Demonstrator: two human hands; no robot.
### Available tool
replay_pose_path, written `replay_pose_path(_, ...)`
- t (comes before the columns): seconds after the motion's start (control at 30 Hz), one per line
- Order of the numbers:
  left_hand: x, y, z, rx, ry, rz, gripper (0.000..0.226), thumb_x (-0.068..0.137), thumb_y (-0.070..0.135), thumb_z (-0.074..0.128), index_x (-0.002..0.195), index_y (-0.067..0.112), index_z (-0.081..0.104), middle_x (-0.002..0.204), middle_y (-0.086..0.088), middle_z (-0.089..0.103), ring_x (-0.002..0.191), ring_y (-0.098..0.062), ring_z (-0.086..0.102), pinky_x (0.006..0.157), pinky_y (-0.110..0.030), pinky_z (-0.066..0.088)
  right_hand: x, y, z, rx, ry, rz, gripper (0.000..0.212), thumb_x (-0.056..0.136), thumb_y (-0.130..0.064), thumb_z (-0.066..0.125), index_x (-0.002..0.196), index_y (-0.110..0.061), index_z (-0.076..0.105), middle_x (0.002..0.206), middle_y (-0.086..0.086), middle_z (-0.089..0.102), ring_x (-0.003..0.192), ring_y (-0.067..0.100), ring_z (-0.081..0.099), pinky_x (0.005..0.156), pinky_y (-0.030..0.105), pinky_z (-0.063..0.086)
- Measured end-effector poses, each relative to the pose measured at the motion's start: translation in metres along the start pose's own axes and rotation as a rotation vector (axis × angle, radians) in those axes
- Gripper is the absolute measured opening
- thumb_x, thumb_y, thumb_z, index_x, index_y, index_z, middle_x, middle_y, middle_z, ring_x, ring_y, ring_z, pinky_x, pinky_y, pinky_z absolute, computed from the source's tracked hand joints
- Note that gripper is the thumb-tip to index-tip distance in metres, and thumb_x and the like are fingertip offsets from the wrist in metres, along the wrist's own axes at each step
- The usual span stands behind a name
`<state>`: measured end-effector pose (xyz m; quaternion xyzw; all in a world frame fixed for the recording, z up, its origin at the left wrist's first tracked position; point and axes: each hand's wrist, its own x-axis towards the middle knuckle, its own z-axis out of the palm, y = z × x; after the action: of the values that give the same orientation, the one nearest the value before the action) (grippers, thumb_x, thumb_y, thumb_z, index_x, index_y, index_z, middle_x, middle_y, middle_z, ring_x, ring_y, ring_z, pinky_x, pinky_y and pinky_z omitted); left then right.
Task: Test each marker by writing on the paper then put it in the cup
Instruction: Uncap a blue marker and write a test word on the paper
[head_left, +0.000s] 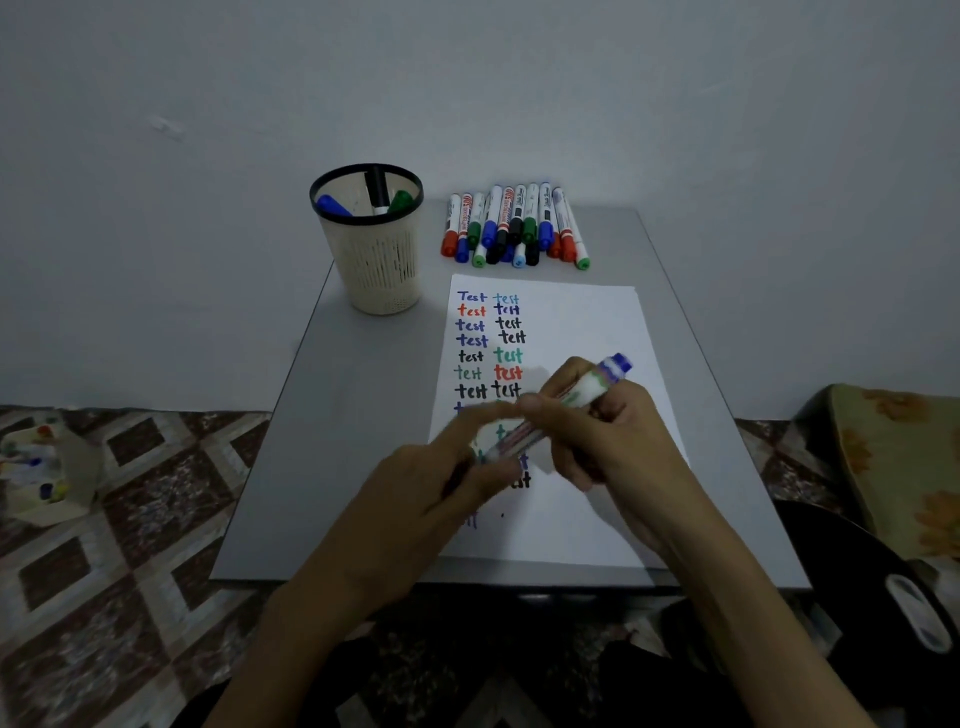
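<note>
A white sheet of paper (576, 322) lies on the grey table, covered with rows of "test" in blue, red, black and green. Over its middle I hold a white marker (587, 389) with a blue end, lying slantwise; it looks blurred. My right hand (618, 436) grips its upper barrel. My left hand (441, 467) holds its lower end, which is hidden by the fingers. A cream mesh cup (376, 260) with a black rim stands at the back left with three markers in it. A row of several markers (514, 226) lies behind the paper.
The small grey table (322, 467) stands against a plain wall, on a patterned floor. A pale holder with coloured items (41, 467) sits on the floor at the left. A patterned cushion (898, 457) and a black object (883, 587) are at the right.
</note>
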<state>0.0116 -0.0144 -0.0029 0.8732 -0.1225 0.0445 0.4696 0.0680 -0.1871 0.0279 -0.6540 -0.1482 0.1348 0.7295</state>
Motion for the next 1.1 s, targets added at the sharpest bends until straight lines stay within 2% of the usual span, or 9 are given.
replay_pose_path(0.1,-0.008,-0.011,-0.022,0.307,-0.009,0.004,0.068,0.073,0.074,0.050,0.133,0.048,0.033,0.094,0.020,0.054,0.071,-0.001,0.054,0.057,-0.011,0.037,0.000,0.004,-0.012,0.170,0.145,-0.045,0.017,0.081,-0.014,0.064,0.069,-0.010,0.052,0.059,0.010,0.060,0.041,0.018,0.049,0.035,0.020,0.037)
replay_pose_path(0.2,-0.015,-0.024,-0.033,0.447,-0.126,0.054,0.071,0.067,0.079,0.055,0.128,0.044,0.046,0.116,0.025,0.044,0.103,0.002,0.043,0.080,-0.016,0.039,-0.003,0.013,-0.022,0.294,0.270,-0.051,0.016,0.080,-0.009,0.062,0.073,-0.006,0.048,0.073,0.012,0.068,0.050,0.019,0.063,0.040,0.023,0.049)
replay_pose_path(0.33,-0.017,-0.033,-0.028,0.507,-0.080,0.051,0.067,0.065,0.083,0.052,0.118,0.043,0.058,0.121,0.020,0.046,0.105,-0.005,0.042,0.084,-0.028,0.039,-0.006,0.024,-0.018,0.358,0.236,0.003,0.004,0.088,-0.009,0.055,0.086,-0.008,0.058,0.102,0.016,0.072,0.072,0.026,0.071,0.051,0.027,0.056)
replay_pose_path(0.43,-0.019,-0.031,-0.020,0.531,0.002,0.037,0.068,0.066,0.084,0.049,0.117,0.041,0.060,0.119,0.018,0.048,0.104,-0.006,0.042,0.082,-0.030,0.040,-0.008,0.028,-0.016,0.307,0.167,0.035,0.017,0.087,-0.012,0.056,0.098,-0.004,0.065,0.108,0.016,0.071,0.097,0.028,0.070,0.061,0.030,0.059)
replay_pose_path(0.53,-0.019,-0.028,-0.011,0.547,0.068,0.012,0.069,0.065,0.084,0.048,0.117,0.040,0.060,0.118,0.017,0.049,0.103,-0.008,0.042,0.081,-0.031,0.037,-0.007,0.031,-0.011,0.197,0.163,0.007,0.007,0.077,-0.004,0.066,0.081,0.002,0.063,0.091,0.021,0.072,0.071,0.029,0.069,0.049,0.027,0.053)
replay_pose_path(0.67,-0.020,-0.029,-0.009,0.564,0.058,0.001,0.070,0.066,0.084,0.045,0.118,0.041,0.059,0.119,0.017,0.048,0.104,-0.008,0.041,0.081,-0.030,0.036,-0.003,0.034,-0.005,0.058,0.178,-0.045,0.032,0.074,0.003,0.075,0.063,-0.002,0.045,0.056,0.026,0.054,0.036,0.021,0.042,0.037,0.034,0.036)
replay_pose_path(0.8,-0.021,-0.030,-0.010,0.530,0.071,0.009,0.060,0.075,0.079,0.041,0.119,0.042,0.059,0.121,0.021,0.047,0.106,-0.007,0.041,0.083,-0.027,0.034,0.000,0.038,0.000,-0.039,0.239,-0.060,0.038,0.075,-0.007,0.071,0.063,0.002,0.035,0.055,0.032,0.042,0.042,0.026,0.040,0.045,0.053,0.042)
replay_pose_path(0.93,-0.022,-0.033,-0.009,0.556,0.089,0.029,0.052,0.079,0.072,0.044,0.118,0.041,0.059,0.121,0.022,0.047,0.107,-0.007,0.041,0.081,-0.027,0.031,0.006,0.047,-0.002,-0.088,0.255,-0.075,0.030,0.069,-0.003,0.065,0.060,0.000,0.036,0.059,0.033,0.043,0.044,0.019,0.035,0.050,0.025,0.039)
replay_pose_path(1.1,-0.023,-0.036,-0.009,0.542,0.120,0.033,0.052,0.078,0.070,0.047,0.118,0.038,0.060,0.122,0.023,0.048,0.109,-0.005,0.041,0.083,-0.026,0.027,0.006,0.050,-0.003,-0.118,0.237,-0.089,0.027,0.068,-0.001,0.063,0.057,-0.006,0.039,0.060,0.030,0.043,0.047,0.016,0.036,0.054,0.026,0.039)
